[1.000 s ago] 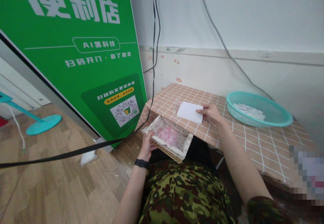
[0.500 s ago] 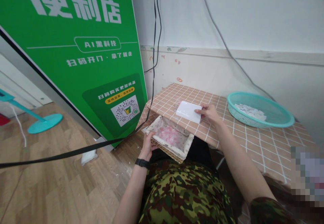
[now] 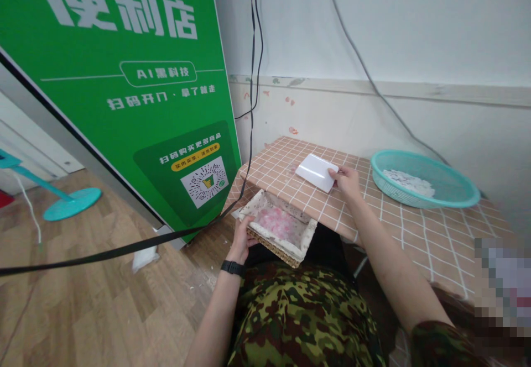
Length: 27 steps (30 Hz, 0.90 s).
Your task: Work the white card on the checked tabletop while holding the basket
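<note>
My left hand grips the left front corner of a cloth-lined woven basket, thumb on the rim and fingers beneath. The basket sits at my lap, just under the table edge, with small pink and clear pieces inside; what they are I cannot make out. My right hand pinches the right edge of a thin white card, which is tilted over the checked tabletop. Some faint pinkish pieces lie at the card's left edge, partly hidden by it.
A turquoise plastic sieve basket holding white pieces stands on the table's right side. Left of the table rises a green cabinet. A black strap runs across the left foreground, and cables hang along the wall.
My right hand has shifted the white card slightly right and away from me, and the card has turned and tilted. My left hand and the woven basket stay nearly in place.
</note>
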Motion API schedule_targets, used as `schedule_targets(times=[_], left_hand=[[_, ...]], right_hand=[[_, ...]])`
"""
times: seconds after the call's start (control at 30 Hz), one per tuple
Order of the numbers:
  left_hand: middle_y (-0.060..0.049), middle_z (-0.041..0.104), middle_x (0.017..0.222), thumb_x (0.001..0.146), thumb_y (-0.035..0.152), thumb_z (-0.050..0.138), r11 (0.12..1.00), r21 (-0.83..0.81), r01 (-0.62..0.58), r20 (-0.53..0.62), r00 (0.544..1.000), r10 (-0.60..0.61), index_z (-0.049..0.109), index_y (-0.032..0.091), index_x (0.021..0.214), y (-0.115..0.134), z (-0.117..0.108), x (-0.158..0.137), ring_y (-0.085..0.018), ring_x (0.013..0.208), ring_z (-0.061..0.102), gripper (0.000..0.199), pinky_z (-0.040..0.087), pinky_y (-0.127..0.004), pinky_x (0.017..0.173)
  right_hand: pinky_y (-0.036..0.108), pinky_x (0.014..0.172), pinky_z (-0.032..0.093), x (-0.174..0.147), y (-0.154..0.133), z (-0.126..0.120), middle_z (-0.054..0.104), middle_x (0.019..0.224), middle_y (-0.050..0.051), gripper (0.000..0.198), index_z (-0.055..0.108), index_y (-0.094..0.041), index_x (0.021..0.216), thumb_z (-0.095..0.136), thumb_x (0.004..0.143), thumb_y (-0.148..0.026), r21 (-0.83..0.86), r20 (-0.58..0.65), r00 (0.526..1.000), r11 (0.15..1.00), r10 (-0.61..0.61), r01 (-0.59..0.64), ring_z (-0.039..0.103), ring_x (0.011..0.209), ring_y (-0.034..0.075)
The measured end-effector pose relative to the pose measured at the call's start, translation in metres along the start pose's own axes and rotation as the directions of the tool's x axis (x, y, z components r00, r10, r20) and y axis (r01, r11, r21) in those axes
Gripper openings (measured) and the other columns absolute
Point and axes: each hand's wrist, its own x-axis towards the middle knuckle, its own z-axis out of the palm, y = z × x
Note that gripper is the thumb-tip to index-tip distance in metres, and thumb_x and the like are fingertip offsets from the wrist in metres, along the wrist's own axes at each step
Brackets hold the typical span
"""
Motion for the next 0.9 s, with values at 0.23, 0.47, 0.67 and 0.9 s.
schedule_targets(times=[0.23, 0.47, 0.67, 0.9], left_hand=[[-0.002, 0.068, 0.089, 0.085, 0.041, 0.073, 1.0, -0.007, -0.019, 0.013, 1.0, 0.019, 0.056, 0.026, 0.124, -0.002, 0.0, 0.0, -0.019, 0.066, 0.069, 0.045, 0.062, -0.032, 0.06], [-0.002, 0.068, 0.089, 0.084, 0.045, 0.075, 1.0, 0.002, -0.029, 0.016, 0.999, 0.029, 0.056, 0.026, 0.122, -0.005, -0.003, 0.002, -0.019, 0.067, 0.069, 0.046, 0.062, -0.032, 0.061], [-0.003, 0.068, 0.091, 0.085, 0.044, 0.075, 0.999, -0.011, -0.031, 0.029, 0.999, 0.031, 0.057, 0.025, 0.123, -0.008, -0.005, 0.006, -0.018, 0.066, 0.069, 0.046, 0.062, -0.032, 0.062], [-0.003, 0.069, 0.093, 0.083, 0.045, 0.077, 1.0, -0.009, -0.024, 0.005, 1.0, 0.024, 0.058, 0.026, 0.124, -0.005, -0.002, 0.003, -0.019, 0.07, 0.07, 0.048, 0.063, -0.032, 0.063]], right_hand=[[0.037, 0.063, 0.05, 0.013, 0.011, -0.019, 0.06, 0.06, 0.005, 0.031, 0.062, -0.022, 0.063, 0.074, 0.069, -0.05, -0.412, -0.133, 0.982, 0.909, -0.132, 0.066, 0.059, 0.067, 0.024], [0.032, 0.051, 0.045, 0.004, 0.009, -0.014, 0.057, 0.056, 0.001, 0.038, 0.06, -0.022, 0.065, 0.08, 0.063, -0.055, -0.231, 0.039, 0.999, 0.973, -0.004, 0.013, 0.054, 0.054, 0.019], [0.03, 0.047, 0.043, 0.003, 0.005, -0.011, 0.057, 0.055, 0.0, 0.046, 0.057, -0.023, 0.064, 0.085, 0.058, -0.059, -0.176, 0.029, 0.999, 0.984, -0.028, 0.032, 0.054, 0.052, 0.018], [0.028, 0.047, 0.041, -0.021, -0.006, 0.0, 0.059, 0.057, 0.0, 0.048, 0.062, -0.02, 0.066, 0.093, 0.057, -0.055, -0.075, 0.402, 0.915, 0.997, 0.048, -0.019, 0.051, 0.049, 0.013]])
